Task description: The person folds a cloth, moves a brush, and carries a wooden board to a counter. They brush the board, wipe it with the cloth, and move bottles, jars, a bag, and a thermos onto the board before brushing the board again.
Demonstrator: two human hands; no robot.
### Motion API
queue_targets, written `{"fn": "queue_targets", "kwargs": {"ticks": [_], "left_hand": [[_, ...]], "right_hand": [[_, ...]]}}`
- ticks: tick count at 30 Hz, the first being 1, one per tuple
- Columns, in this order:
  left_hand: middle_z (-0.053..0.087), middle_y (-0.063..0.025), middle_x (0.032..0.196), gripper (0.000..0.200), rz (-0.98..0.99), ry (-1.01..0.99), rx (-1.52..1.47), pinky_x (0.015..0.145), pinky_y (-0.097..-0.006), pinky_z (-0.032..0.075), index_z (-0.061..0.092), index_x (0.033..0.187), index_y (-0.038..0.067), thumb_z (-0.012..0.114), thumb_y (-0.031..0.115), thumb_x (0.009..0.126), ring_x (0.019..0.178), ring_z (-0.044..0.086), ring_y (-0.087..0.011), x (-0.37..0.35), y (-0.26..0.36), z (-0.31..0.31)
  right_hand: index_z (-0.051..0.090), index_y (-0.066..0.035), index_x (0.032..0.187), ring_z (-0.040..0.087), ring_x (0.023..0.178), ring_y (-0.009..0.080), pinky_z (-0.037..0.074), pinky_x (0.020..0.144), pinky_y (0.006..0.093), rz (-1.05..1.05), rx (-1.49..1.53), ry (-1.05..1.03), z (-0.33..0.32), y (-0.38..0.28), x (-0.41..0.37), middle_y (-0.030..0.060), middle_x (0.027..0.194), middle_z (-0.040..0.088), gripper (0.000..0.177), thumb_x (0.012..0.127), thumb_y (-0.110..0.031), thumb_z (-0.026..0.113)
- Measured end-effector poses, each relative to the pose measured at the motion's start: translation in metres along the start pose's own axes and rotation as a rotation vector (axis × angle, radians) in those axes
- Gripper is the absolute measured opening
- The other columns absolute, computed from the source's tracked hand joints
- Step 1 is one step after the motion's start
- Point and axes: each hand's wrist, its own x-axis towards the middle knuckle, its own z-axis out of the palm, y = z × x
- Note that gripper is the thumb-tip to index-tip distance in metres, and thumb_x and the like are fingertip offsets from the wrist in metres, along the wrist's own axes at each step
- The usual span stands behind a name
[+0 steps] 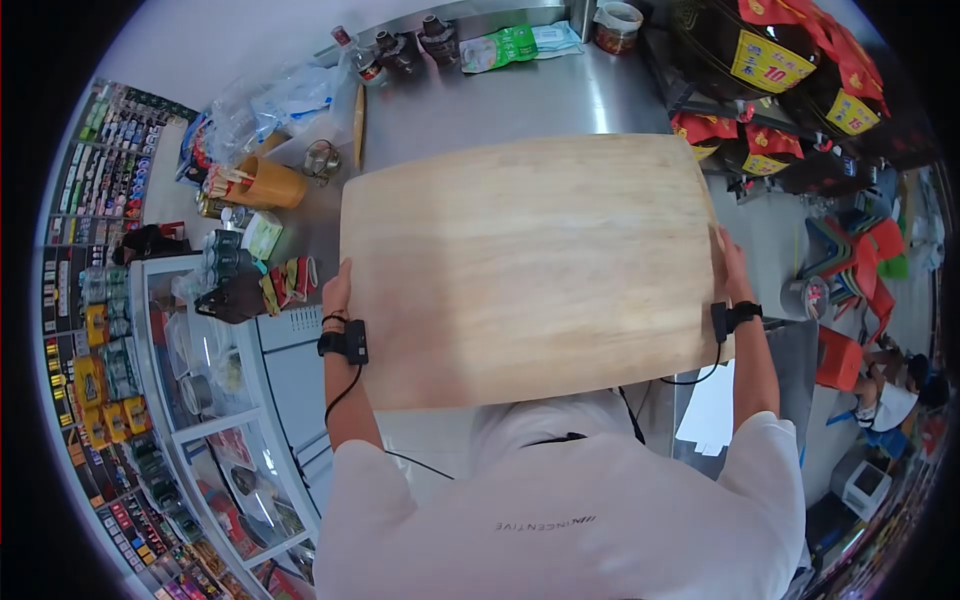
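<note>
We hold the wooden board (pixel 525 265) flat above the steel table (pixel 520 100), in front of our chest. Our left hand (pixel 338 290) clamps its left edge and our right hand (pixel 730 268) clamps the right edge. The board looks stiff, smooth and rather heavy. We judge that holding two opposite edges, near their middle, balances it best.

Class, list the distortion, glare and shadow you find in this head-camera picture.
Head view: fisheye bows the wooden board and shelves; black corners ring the frame; soft glare on the steel counter; a faint shadow dims the board's lower part.
</note>
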Motion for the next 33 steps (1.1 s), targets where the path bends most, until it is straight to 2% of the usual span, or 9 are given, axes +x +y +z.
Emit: {"fn": "queue_targets", "kwargs": {"ticks": [6, 9, 12, 15, 17, 21, 26, 30, 33], "left_hand": [[0.064, -0.0236, 0.079, 0.076, 0.01, -0.071, 0.016, 0.075, -0.042, 0.044, 0.061, 0.09, -0.013, 0.053, 0.062, 0.085, 0.079, 0.061, -0.0327, 0.085, 0.037, 0.045], [0.064, -0.0282, 0.084, 0.073, 0.117, -0.171, 0.113, 0.076, -0.0458, 0.043, 0.063, 0.09, -0.01, 0.051, 0.062, 0.086, 0.084, 0.06, -0.0416, 0.129, 0.044, 0.059], [0.064, -0.029, 0.083, 0.072, 0.253, -0.119, 0.204, 0.075, -0.0485, 0.042, 0.064, 0.089, -0.009, 0.049, 0.062, 0.087, 0.086, 0.059, -0.0459, 0.167, 0.034, 0.077], [0.063, -0.0264, 0.074, 0.073, 0.035, -0.13, 0.107, 0.071, -0.0464, 0.043, 0.064, 0.085, -0.01, 0.051, 0.062, 0.086, 0.079, 0.062, -0.0408, 0.177, 0.048, 0.084], [0.063, -0.0239, 0.07, 0.073, 0.066, -0.135, 0.095, 0.07, -0.0436, 0.044, 0.064, 0.085, -0.011, 0.054, 0.062, 0.085, 0.077, 0.064, -0.0353, 0.183, 0.052, 0.089], [0.061, -0.0188, 0.065, 0.074, 0.072, -0.091, 0.076, 0.067, -0.0386, 0.045, 0.064, 0.083, -0.011, 0.059, 0.062, 0.082, 0.072, 0.063, -0.0245, 0.179, 0.068, 0.091], [0.066, -0.0162, 0.074, 0.076, 0.069, 0.062, 0.207, 0.074, -0.0367, 0.048, 0.066, 0.087, -0.009, 0.056, 0.065, 0.081, 0.075, 0.064, -0.0294, 0.191, 0.081, 0.104], [0.069, -0.0179, 0.085, 0.076, -0.046, -0.043, 0.264, 0.082, -0.038, 0.048, 0.07, 0.092, -0.005, 0.052, 0.068, 0.081, 0.087, 0.065, -0.0349, 0.188, 0.105, 0.1], [0.069, -0.0208, 0.086, 0.074, -0.004, 0.142, 0.273, 0.081, -0.041, 0.049, 0.072, 0.093, -0.001, 0.05, 0.068, 0.082, 0.089, 0.066, -0.0358, 0.202, 0.079, 0.118]], "right_hand": [[0.056, 0.011, 0.119, 0.061, 0.094, 0.0189, 0.049, 0.081, 0.0305, 0.004, 0.038, -0.026, 0.036, -0.019, 0.054, 0.0137, 0.109, 0.063, 0.075, 0.082, -0.054, 0.067], [0.057, 0.01, 0.117, 0.061, 0.092, 0.0183, 0.049, 0.079, 0.03, 0.027, 0.017, 0.017, 0.06, -0.038, 0.071, 0.0127, 0.107, 0.063, 0.071, 0.083, -0.052, 0.066], [0.057, 0.01, 0.115, 0.061, 0.091, 0.018, 0.049, 0.078, 0.0301, 0.065, -0.009, 0.048, 0.079, -0.043, 0.091, 0.0114, 0.105, 0.063, 0.069, 0.084, -0.052, 0.065], [0.056, 0.01, 0.116, 0.061, 0.092, 0.0179, 0.048, 0.08, 0.0298, 0.058, -0.053, 0.061, 0.084, -0.041, 0.117, 0.0109, 0.104, 0.063, 0.071, 0.083, -0.053, 0.067], [0.054, 0.009, 0.119, 0.06, 0.093, 0.0179, 0.048, 0.082, 0.0292, 0.01, -0.081, 0.031, 0.088, -0.044, 0.129, 0.0117, 0.105, 0.062, 0.074, 0.082, -0.053, 0.068], [0.05, 0.008, 0.126, 0.059, 0.096, 0.0175, 0.047, 0.084, 0.0272, -0.085, -0.265, 0.185, 0.089, -0.013, 0.181, 0.012, 0.107, 0.062, 0.079, 0.078, -0.051, 0.072], [0.05, 0.007, 0.126, 0.06, 0.096, 0.0179, 0.047, 0.083, 0.0263, -0.029, -0.221, 0.114, 0.106, -0.031, 0.188, 0.012, 0.108, 0.062, 0.078, 0.077, -0.049, 0.074], [0.062, 0.003, 0.109, 0.057, 0.08, 0.0126, 0.046, 0.07, 0.027, -0.009, -0.252, 0.177, 0.117, -0.048, 0.191, 0.0047, 0.091, 0.063, 0.06, 0.078, -0.047, 0.073], [0.068, 0.001, 0.095, 0.051, 0.07, 0.0096, 0.041, 0.061, 0.0273, 0.007, -0.242, 0.136, 0.122, -0.055, 0.195, -0.0004, 0.078, 0.059, 0.051, 0.079, -0.047, 0.072]]}}
